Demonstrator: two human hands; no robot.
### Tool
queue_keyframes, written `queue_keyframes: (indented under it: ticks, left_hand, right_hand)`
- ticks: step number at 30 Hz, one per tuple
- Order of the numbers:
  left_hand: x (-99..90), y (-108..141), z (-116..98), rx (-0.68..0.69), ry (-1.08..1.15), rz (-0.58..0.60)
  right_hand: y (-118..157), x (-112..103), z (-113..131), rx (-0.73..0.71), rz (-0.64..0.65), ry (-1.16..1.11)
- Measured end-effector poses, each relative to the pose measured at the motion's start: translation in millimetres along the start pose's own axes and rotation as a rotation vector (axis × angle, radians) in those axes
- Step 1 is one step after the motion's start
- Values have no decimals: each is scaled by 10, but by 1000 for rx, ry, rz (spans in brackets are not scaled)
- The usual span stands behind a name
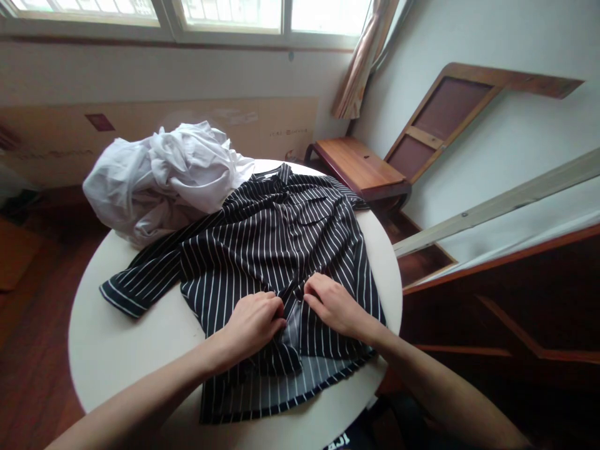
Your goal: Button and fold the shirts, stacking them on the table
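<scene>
A black shirt with white stripes [281, 244] lies front up on a round white table [117, 350], its collar toward the window and its hem toward me. My left hand [257, 319] is closed on the left edge of the front opening, low on the shirt. Just to the right, my right hand [330, 303] pinches the opposite front edge. Between the two hands the opening parts and shows the greyish inside of the back panel. One sleeve stretches out to the left. Any button under the fingers is hidden.
A large heap of white cloth [164, 175] rests at the table's back left, against the shirt. Beyond the table stands a low wooden bench [360, 162]. A wooden panel [440, 119] leans at the right wall. A curtain [359, 69] hangs beside the window.
</scene>
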State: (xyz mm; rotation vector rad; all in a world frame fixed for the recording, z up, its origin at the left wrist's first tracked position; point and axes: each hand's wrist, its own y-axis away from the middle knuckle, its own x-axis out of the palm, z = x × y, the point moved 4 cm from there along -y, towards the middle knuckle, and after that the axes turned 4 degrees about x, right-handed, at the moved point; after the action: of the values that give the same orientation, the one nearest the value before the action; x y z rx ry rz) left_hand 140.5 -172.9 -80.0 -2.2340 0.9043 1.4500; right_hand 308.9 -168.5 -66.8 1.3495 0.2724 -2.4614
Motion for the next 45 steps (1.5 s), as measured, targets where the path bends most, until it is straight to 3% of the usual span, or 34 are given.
queue_keyframes:
  ticks: [4, 8, 13, 17, 21, 26, 30, 33, 36, 38, 41, 45]
  left_hand:
    - [-41, -4, 45, 24, 141, 25]
    - [-193, -98, 169, 8, 417, -29]
    - [-394, -259, 436, -87, 864, -166]
    - [-526, -332, 560, -129, 1032, -319]
    - [-590, -384, 536, -129, 954, -446]
    - [-623, -460, 377, -95, 665, -476]
    - [-650, -497, 329, -107, 488, -483]
    - [-655, -504, 282, -100, 176, -469]
    - [-628, -500, 170, -69, -170, -461]
    - [-587, -505, 90, -26, -278, -412]
    - [-569, -502, 61, -13, -222, -351]
    - [-626, -501, 176, -46, 140, -306]
  right_hand:
    - [5, 119, 54, 132, -89, 243]
    - [-41, 157, 75, 104, -58, 276]
    - [-358, -75, -68, 37, 113, -148]
    - [-708, -228, -141, 115, 41, -570]
    - [-812, -168, -88, 184, -29, -914]
    - [-670, -58, -90, 267, -88, -1090]
    - [-581, -88, -119, 280, -230, -1081]
    - [-542, -150, -86, 240, -365, -1023]
    - [-530, -151, -9, 186, -390, -952]
    - [-534, -115, 26, 169, -380, -901]
    - [-542, -58, 16, 188, -404, -867]
    - [-547, -17, -47, 234, -426, -882]
